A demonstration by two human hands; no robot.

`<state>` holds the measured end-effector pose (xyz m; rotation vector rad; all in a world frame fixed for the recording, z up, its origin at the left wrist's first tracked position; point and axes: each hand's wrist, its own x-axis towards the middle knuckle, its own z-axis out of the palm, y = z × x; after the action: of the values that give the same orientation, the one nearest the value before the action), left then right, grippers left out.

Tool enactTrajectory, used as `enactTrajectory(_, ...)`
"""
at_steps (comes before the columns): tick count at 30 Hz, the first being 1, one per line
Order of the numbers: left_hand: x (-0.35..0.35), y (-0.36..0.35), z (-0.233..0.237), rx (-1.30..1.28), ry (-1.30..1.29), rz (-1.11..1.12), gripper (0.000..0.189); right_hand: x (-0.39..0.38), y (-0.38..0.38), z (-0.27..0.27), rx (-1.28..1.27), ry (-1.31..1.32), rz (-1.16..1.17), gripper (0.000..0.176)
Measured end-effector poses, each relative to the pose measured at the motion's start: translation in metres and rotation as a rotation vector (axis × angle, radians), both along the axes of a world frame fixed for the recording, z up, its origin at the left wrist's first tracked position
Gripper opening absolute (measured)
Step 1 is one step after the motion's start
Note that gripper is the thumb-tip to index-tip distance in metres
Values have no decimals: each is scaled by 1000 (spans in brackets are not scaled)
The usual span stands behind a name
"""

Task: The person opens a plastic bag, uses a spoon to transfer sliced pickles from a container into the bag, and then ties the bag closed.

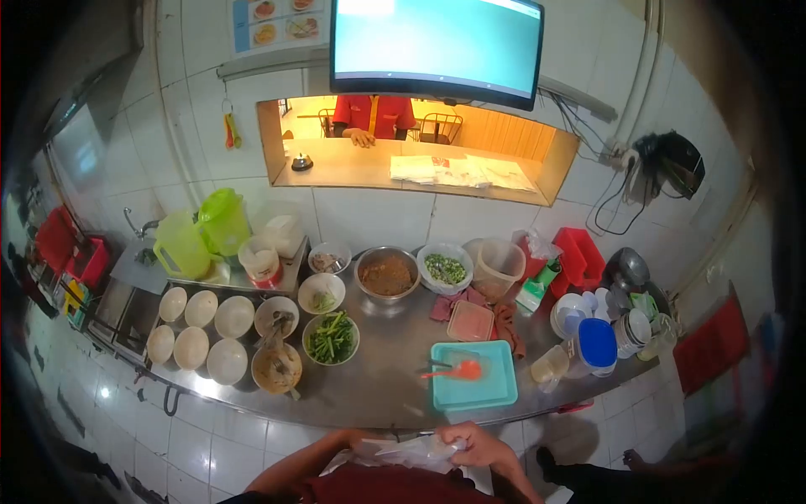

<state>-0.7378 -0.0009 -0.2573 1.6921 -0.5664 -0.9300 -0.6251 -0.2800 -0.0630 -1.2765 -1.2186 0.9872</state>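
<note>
At the bottom of the view, before the counter's front edge, a clear plastic bag hangs between my hands. My right hand has its fingers closed on the bag's right side. My left hand is at the bag's left end, its fingers mostly hidden by the plastic. Beyond my right hand a turquoise tray holds a red-orange utensil. To the left are a bowl of green vegetables and a bowl with a spoon.
Pale bowls stand in rows at the left of the steel counter. A metal bowl of brown food is farther back. Containers and dishes crowd the right. A person in red stands beyond the hatch; another person's hand shows lower right.
</note>
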Motion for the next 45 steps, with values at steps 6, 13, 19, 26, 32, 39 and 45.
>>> enactTrajectory(6,-4,-17,-58,131,24,76,38,-51,29,-28,-524,-105,-164,25)
enactTrajectory(13,3,-61,35,613,-549,64,28,-30,26,-81,-584,-366,88,34)
enactTrajectory(19,43,-81,87,420,-903,286,16,-35,19,-97,-718,-342,388,37)
enactTrajectory(26,40,-142,105,330,-953,222,17,-71,-28,-239,-656,-356,-243,36)
enactTrajectory(32,44,-167,114,212,-655,351,20,-61,-62,-7,-727,-152,-11,43)
enactTrajectory(39,95,-251,170,-67,-578,869,14,-20,-185,17,-334,423,-180,48)
enactTrajectory(45,123,-383,216,-415,-610,964,13,-3,-251,-11,-320,-109,-775,42)
